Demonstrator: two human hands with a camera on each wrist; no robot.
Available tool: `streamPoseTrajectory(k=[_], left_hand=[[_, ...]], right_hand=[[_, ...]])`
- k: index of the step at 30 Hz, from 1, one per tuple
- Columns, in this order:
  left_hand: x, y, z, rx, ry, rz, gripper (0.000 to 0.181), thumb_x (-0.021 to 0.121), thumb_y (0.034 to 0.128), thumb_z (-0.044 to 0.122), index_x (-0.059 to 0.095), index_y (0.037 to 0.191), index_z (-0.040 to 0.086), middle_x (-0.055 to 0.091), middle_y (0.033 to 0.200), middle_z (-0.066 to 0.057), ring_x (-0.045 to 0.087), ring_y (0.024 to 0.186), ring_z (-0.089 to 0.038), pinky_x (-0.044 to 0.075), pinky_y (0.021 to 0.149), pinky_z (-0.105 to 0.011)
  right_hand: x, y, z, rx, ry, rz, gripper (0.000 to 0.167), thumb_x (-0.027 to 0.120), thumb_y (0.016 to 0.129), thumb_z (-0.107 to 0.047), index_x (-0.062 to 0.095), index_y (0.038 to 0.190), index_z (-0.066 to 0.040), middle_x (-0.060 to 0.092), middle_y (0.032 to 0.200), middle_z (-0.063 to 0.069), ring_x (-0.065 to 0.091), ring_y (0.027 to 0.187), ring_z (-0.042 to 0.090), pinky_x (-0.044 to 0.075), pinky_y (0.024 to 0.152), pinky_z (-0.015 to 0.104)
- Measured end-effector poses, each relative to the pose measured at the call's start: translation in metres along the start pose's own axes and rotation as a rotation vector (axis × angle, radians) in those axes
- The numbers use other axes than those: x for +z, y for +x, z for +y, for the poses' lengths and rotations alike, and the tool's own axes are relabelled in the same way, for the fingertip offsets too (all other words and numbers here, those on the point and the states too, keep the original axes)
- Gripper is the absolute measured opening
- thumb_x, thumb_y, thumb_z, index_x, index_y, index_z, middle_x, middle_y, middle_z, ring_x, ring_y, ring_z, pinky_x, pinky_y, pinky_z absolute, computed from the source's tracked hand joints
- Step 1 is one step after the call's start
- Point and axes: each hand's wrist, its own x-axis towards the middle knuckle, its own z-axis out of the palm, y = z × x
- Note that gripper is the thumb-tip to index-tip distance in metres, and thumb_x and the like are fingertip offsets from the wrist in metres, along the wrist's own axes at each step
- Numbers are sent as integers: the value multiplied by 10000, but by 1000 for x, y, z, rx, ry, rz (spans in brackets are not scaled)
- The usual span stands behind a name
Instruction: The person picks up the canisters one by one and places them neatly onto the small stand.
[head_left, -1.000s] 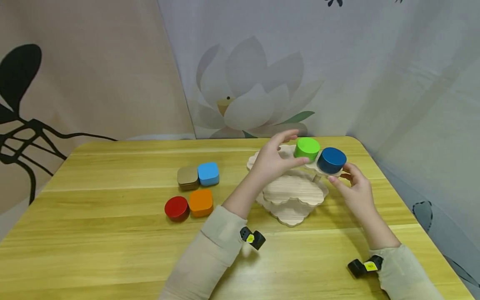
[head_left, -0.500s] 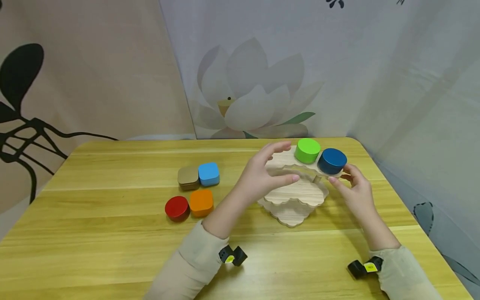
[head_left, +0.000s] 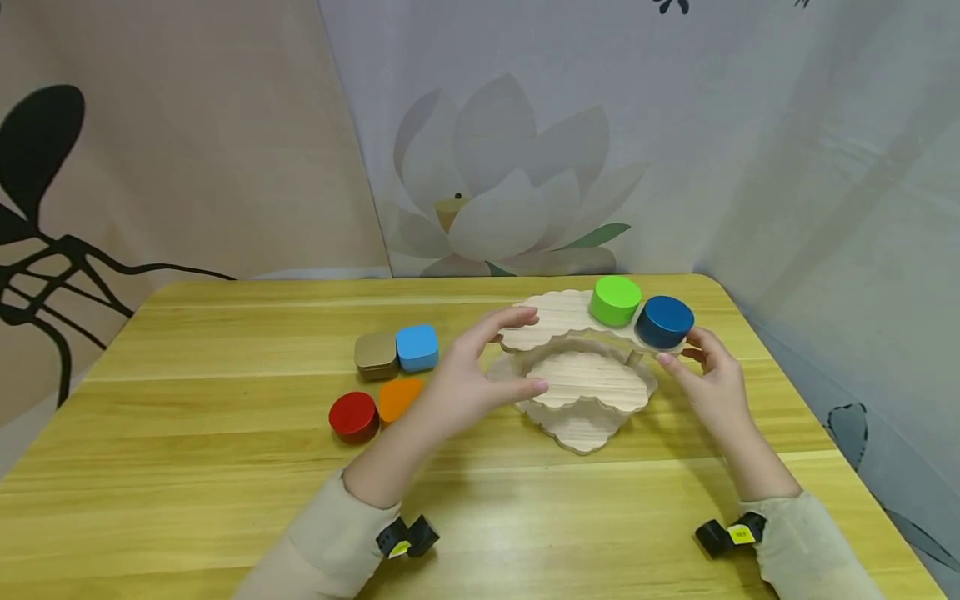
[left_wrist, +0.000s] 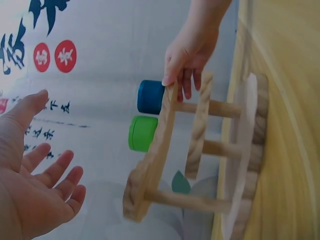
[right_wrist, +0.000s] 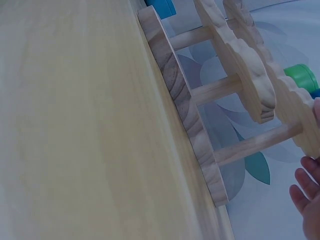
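Note:
A wooden tiered stand (head_left: 588, 379) with scalloped, cloud-like shelves and round pegs stands toward the right of the table. On its top shelf (head_left: 551, 319) sit a green round block (head_left: 616, 301) and a dark blue round block (head_left: 664, 322). My right hand (head_left: 712, 383) holds the right end of that shelf, thumb on one side and fingers on the other, close to the dark blue block. My left hand (head_left: 465, 383) hovers left of the stand with its fingers apart; nothing lies in its palm (left_wrist: 30, 200) in the left wrist view.
Left of the stand, on the wooden table (head_left: 187, 467), lie a gold block (head_left: 377, 357), a light blue block (head_left: 417, 347), a red round block (head_left: 354, 417) and an orange block (head_left: 397, 398), partly covered by the left arm. A patterned curtain (head_left: 502, 167) hangs behind.
My left hand has drawn back from beside the green block, moving left and toward me. The right hand stays on the shelf's end, and both round blocks keep their places.

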Motion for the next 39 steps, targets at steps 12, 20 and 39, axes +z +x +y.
streamPoseTrajectory(k=[12, 20, 39], left_hand=[[-33, -27, -7, 5, 50, 39, 700, 846, 734, 123, 531, 1353, 206, 569, 1306, 26, 455, 1213, -94, 345, 1006, -431], [-60, -53, -17, -128, 26, 43, 689, 828, 759, 136, 518, 1354, 294, 538, 1336, 71, 436, 1209, -154, 345, 992, -500], [-111, -94, -53, -210, 191, 90, 656, 796, 783, 75, 499, 1367, 85, 537, 1331, -11, 454, 1198, -249, 334, 996, -406]], right_hand=[[0, -1, 0, -4, -8, 2, 380, 650, 869, 65, 523, 1217, 150, 513, 1077, -184, 469, 1001, 16, 401, 884, 164], [0, 0, 0, 2, -9, 0, 399, 656, 873, 49, 521, 1237, 138, 514, 1092, -174, 467, 1014, 13, 397, 887, 157], [0, 0, -1, 10, -17, -4, 395, 649, 876, 49, 518, 1236, 142, 512, 1082, -164, 468, 1005, 16, 397, 887, 158]])
